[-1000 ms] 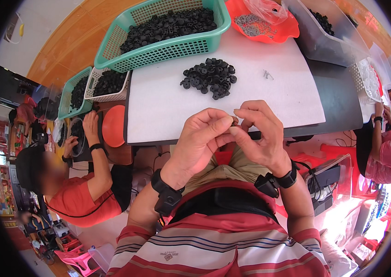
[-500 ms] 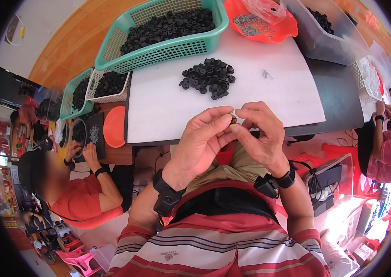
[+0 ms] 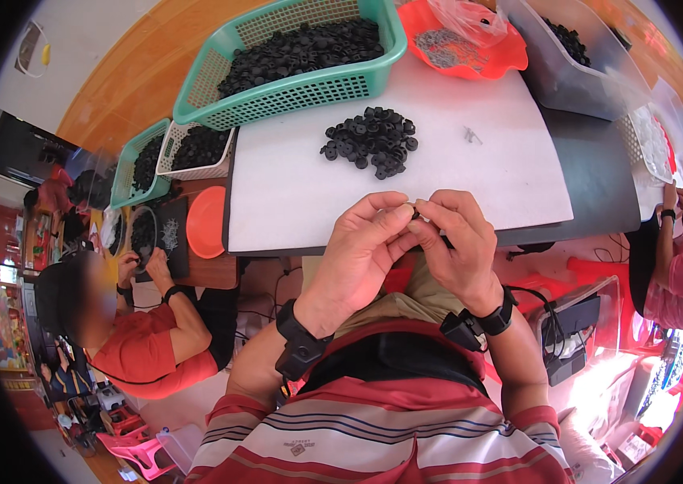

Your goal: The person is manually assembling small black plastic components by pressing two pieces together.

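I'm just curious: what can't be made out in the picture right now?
All in the head view:
Small dark part: mostly covered by the left grip and right grip; shape unclear.
Black pieces in the pile: lower ones hidden under upper ones.
Large green basket: far side cut off by the top edge.
Grey pins: too small to count.

Small workshop: baskets (image 3: 301,97) of black parts (image 3: 309,55), people (image 3: 144,351) at worktables (image 3: 285,189).
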Demonstrator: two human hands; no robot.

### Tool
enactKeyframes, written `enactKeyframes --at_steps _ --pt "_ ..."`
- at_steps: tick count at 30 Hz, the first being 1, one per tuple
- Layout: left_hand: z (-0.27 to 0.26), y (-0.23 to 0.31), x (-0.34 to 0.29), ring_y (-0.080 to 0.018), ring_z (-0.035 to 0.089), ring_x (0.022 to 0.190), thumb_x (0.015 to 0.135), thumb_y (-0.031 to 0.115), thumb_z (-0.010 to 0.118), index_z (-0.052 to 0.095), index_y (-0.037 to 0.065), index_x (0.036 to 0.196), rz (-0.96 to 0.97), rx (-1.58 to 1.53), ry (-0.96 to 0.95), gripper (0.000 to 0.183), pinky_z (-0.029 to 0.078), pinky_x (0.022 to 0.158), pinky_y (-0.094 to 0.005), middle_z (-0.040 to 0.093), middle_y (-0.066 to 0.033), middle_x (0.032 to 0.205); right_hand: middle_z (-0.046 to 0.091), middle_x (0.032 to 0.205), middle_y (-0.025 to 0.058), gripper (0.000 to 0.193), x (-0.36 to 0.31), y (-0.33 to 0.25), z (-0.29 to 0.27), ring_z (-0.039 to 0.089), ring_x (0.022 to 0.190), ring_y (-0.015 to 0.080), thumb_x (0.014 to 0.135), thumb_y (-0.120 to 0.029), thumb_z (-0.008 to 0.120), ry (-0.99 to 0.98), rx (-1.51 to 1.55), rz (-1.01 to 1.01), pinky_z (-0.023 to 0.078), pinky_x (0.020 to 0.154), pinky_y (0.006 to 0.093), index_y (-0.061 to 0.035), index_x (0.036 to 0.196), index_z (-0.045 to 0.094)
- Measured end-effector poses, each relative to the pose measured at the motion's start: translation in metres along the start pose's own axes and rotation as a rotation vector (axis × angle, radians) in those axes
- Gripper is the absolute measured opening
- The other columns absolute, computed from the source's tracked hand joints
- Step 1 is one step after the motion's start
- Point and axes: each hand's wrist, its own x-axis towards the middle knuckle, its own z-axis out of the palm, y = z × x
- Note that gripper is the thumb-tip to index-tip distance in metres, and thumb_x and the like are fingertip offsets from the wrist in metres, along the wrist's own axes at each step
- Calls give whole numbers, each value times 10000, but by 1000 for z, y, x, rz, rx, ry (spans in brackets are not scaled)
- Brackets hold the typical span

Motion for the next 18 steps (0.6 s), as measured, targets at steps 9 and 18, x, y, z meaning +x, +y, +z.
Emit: enactKeyframes --at_steps 9,18 --pt "8 1 -2 -159 678 987 986 90 679 629 43 1182 119 175 18 208 571 894 -326 693 -64 1071 628 1037 126 272 -3 2 1 654 683 243 895 -44 745 -8 -116 -29 532 536 324 -43 1146 638" --pt "-21 35 28 -292 666 925 822 42 777 741 34 1021 974 1732 324 202 537 790 -368 686 -106 1017 632 1039 122 244 -5 6 -3 608 664 176 913 -36 737 16 34 198 500 576 302 -26 1135 637"
